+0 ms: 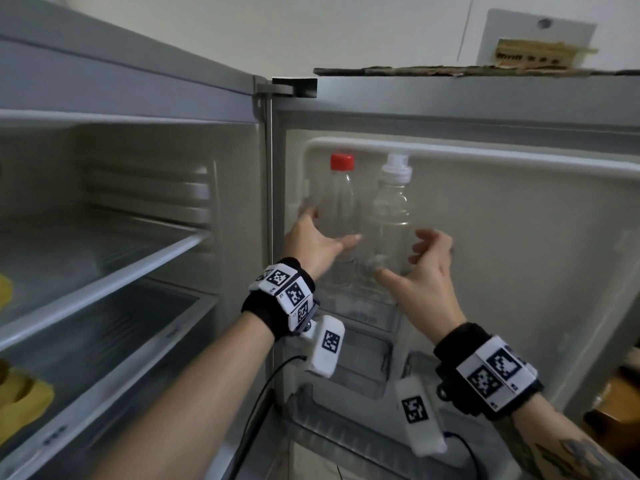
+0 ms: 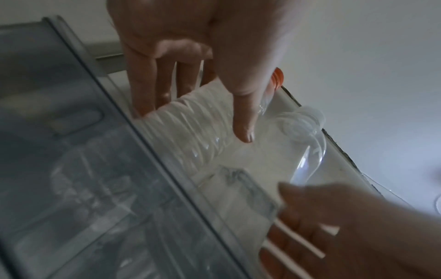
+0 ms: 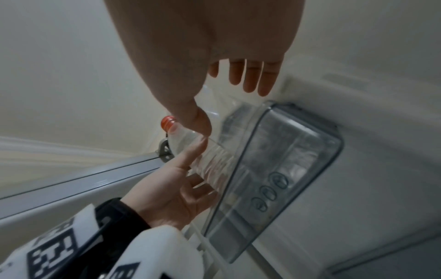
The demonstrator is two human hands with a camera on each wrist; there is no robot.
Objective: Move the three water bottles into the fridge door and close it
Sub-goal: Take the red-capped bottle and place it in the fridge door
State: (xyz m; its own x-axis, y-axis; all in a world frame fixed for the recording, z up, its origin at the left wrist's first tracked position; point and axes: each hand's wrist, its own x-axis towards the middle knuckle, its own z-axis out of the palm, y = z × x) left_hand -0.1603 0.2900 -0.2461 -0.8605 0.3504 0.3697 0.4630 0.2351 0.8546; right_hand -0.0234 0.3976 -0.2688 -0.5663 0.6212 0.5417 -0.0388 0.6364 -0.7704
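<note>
We wear black wristbands [image 1: 277, 299] carrying white blocks printed with black square codes, black cables [image 1: 256, 403] trailing, bare forearms, a tattoo [image 1: 568, 455] on the right.

**Three views meeting at the door shelf**

The head camera is looking forward at the open fridge door [image 1: 485, 209]. Each wrist camera is peering close along its fingers, both sharing the red-capped bottle [image 2: 190, 120] and the clear door shelf [image 3: 274, 169].
</note>
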